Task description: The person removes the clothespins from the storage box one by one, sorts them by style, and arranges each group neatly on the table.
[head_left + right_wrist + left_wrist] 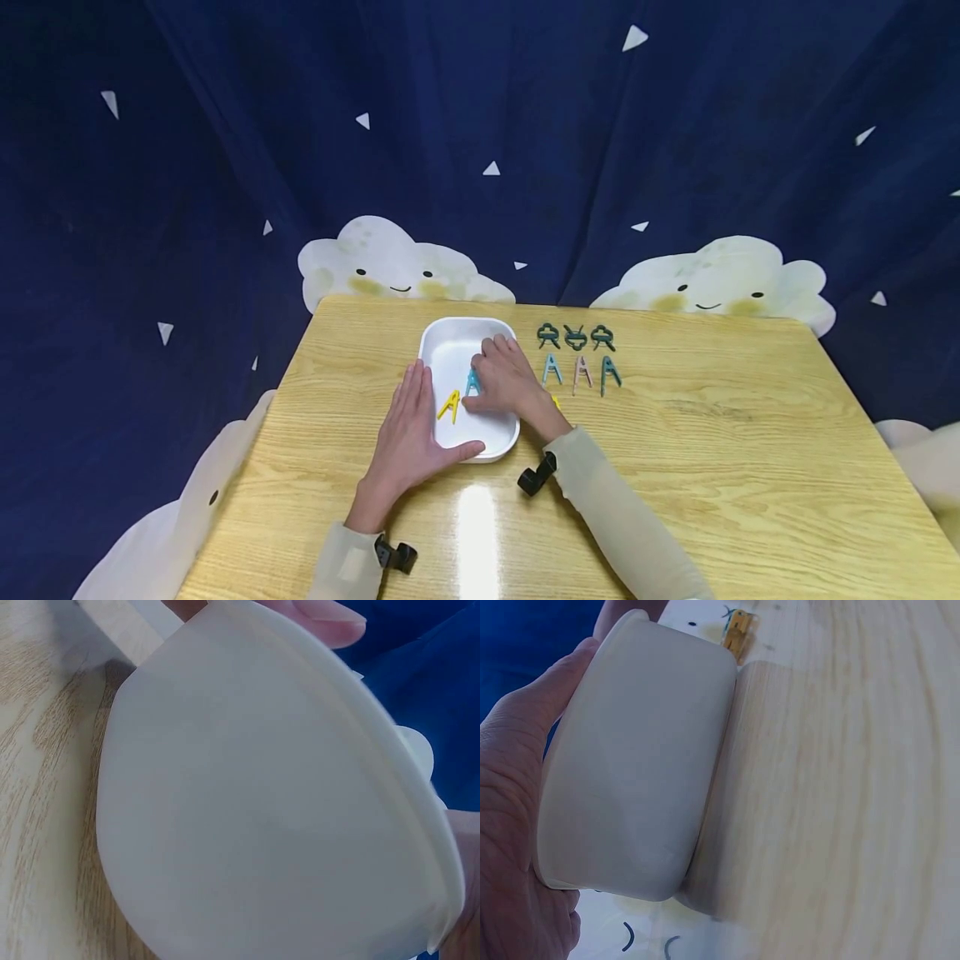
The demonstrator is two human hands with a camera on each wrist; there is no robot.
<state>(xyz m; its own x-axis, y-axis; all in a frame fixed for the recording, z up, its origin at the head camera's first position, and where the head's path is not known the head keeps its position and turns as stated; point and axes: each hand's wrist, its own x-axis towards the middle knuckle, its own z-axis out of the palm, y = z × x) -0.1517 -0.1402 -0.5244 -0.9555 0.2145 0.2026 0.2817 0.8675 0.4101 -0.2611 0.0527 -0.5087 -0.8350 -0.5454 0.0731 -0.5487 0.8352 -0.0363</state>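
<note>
A white tray [450,329] stands on the table with a yellow clothespin [450,406] and a light blue clothespin [472,382] in it. My left hand [411,429] lies along the tray's left side, fingers straight, thumb stretched across the near rim. Reaching over the right side, my right hand [504,379] has bent fingers down inside the tray. The blue clothespin shows between its index finger and thumb, partly covered; whether they pinch it I cannot tell. Both wrist views are mostly filled by the tray's outer wall [637,765].
Right of the tray stands a row of dark green clips [575,337]. Below it lie a light blue clothespin [552,369], a pink clothespin [582,375] and a dark green clothespin [610,375]. Another yellow piece [556,402] peeks out by my right wrist. A dark blue curtain [480,225] hangs behind the table.
</note>
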